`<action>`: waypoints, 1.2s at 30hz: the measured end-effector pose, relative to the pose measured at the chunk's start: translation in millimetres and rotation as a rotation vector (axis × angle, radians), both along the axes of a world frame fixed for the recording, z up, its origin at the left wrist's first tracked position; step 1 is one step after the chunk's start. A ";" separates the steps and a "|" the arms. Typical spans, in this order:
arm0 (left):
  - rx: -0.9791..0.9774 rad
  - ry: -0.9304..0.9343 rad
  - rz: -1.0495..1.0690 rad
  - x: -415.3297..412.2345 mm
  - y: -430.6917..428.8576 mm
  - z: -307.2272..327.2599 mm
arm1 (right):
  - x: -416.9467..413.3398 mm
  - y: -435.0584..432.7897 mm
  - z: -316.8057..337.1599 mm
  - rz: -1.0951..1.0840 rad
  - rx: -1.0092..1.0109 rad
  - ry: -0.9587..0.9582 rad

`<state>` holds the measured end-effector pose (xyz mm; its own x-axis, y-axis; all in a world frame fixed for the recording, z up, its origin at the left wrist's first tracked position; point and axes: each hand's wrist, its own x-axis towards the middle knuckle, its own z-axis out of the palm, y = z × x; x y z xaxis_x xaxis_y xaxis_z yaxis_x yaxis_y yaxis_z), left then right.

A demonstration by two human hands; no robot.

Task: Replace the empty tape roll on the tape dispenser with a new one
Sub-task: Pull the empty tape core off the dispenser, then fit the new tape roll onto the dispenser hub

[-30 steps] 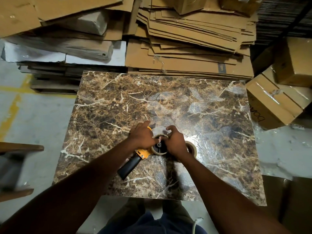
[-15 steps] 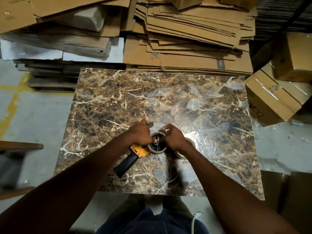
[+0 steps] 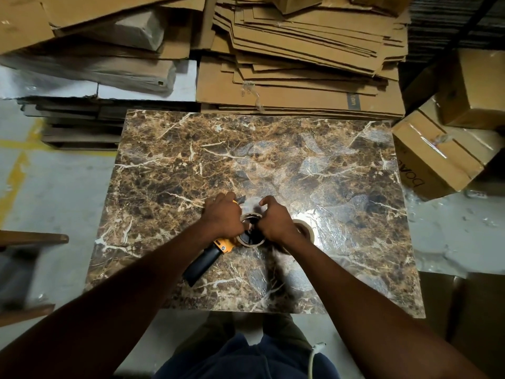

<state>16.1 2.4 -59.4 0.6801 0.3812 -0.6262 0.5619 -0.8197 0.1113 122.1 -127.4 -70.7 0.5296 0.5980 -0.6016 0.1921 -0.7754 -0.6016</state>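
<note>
the step in hand looks like working the empty tape core (image 3: 250,231) off the hub of the tape dispenser (image 3: 218,247), which lies on its side on the marbled tabletop (image 3: 314,165), a little toward six o'clock from the table's middle. the core is a thin brown ring still seated around the dark hub, with no tape visible on it. the dispenser's black handle points out toward seven o'clock, its yellow body tucked under the hands.

the left hand (image 3: 222,216) is curled down over the dispenser's front end at about ten o'clock from the core, fingers closed around the yellow frame and pinning it to the table. the right hand (image 3: 274,221) sits at three o'clock of the core, fingers bent and pinched at the ring's rim; the exact contact of the fingertips is hidden by the knuckles, but it reads as a grip on the core and not an open palm.

the new tape roll (image 3: 306,231) lies flat just beside the right wrist, at three o'clock from the dispenser, partly covered by the hand and washed in glare.

the next move probably calls for pulling the core straight up off the hub while the left hand holds the frame down, then reaching for the fresh roll. stacked flattened cardboard (image 3: 300,64) lies beyond the table at twelve o'clock.
</note>
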 end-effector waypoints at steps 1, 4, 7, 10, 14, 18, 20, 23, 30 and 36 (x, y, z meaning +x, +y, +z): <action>0.025 -0.040 -0.018 -2.5 -0.3 0.8 | -0.7 0.3 1.5 0.036 0.004 -0.036; 0.098 -0.210 -0.087 -9.3 1.0 5.0 | 0.6 -4.4 6.5 0.162 0.059 -0.263; 0.177 -0.267 -0.130 -10.0 10.2 9.5 | 8.6 -10.1 13.1 0.299 -0.028 -0.478; 0.209 -0.293 -0.140 -6.7 19.4 8.8 | 21.8 -11.6 14.5 0.356 -0.082 -0.473; 0.194 -0.299 -0.138 7.2 25.7 10.4 | 40.0 -13.8 17.5 0.366 -0.097 -0.491; 0.208 -0.325 -0.149 31.9 33.1 11.1 | 66.1 -18.8 13.7 0.319 -0.121 -0.505; 0.226 -0.338 -0.184 48.8 33.5 7.2 | 79.2 -19.3 12.0 0.312 -0.130 -0.503; 0.247 -0.298 -0.200 74.8 34.2 -0.6 | 97.5 -20.3 5.7 0.316 -0.164 -0.501; 0.195 -0.172 -0.219 110.3 19.1 -23.3 | 131.0 -28.5 -18.7 0.326 -0.244 -0.442; 0.161 -0.242 -0.226 114.9 8.4 -35.7 | 138.3 -39.3 -23.2 0.355 -0.281 -0.446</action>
